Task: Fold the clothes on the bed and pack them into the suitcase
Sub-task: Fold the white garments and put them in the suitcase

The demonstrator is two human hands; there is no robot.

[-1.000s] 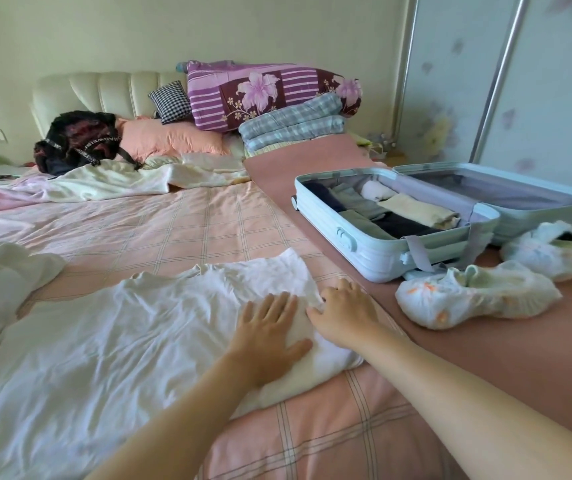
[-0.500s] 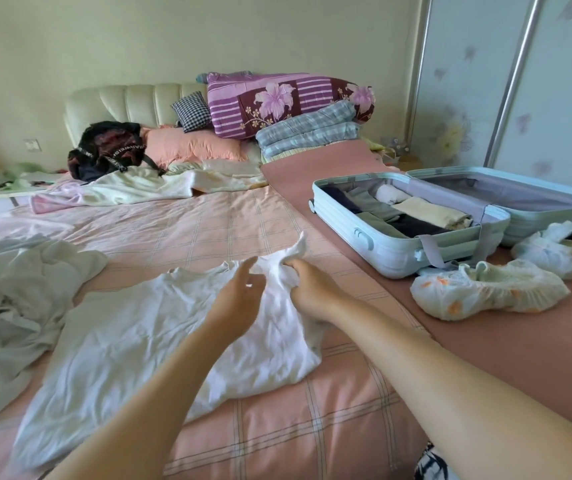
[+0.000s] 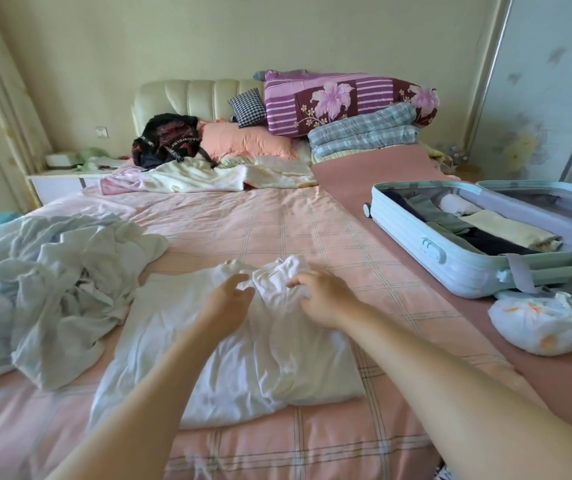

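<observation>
The light-blue suitcase (image 3: 450, 261) lies open on the right side of the bed (image 3: 243, 230), on a dusty-pink cover (image 3: 364, 174). Its near half is packed with folded clothes: a pale yellow piece (image 3: 509, 230), a dark one (image 3: 492, 244) beside it, grey-green ones (image 3: 440, 216) towards the far end, and a white roll (image 3: 454, 204) at the back. Grey straps (image 3: 519, 268) hang loose over the near wall. The other half (image 3: 533, 194) shows only a grey lining; what is under it cannot be told.

The white garment (image 3: 243, 362) lies in the middle of the bed, well apart from the suitcase, its far edge bunched up. The left hand (image 3: 227, 301) pinches a fold of that bunched edge between thumb and fingers. The right hand (image 3: 324, 301) rests just beside it, fingers curled onto the cloth; whether it grips cannot be told.

A heap of pale unfolded clothes (image 3: 52, 289) lies to the left. A white bundle with orange marks (image 3: 547, 320) sits just in front of the suitcase.
</observation>
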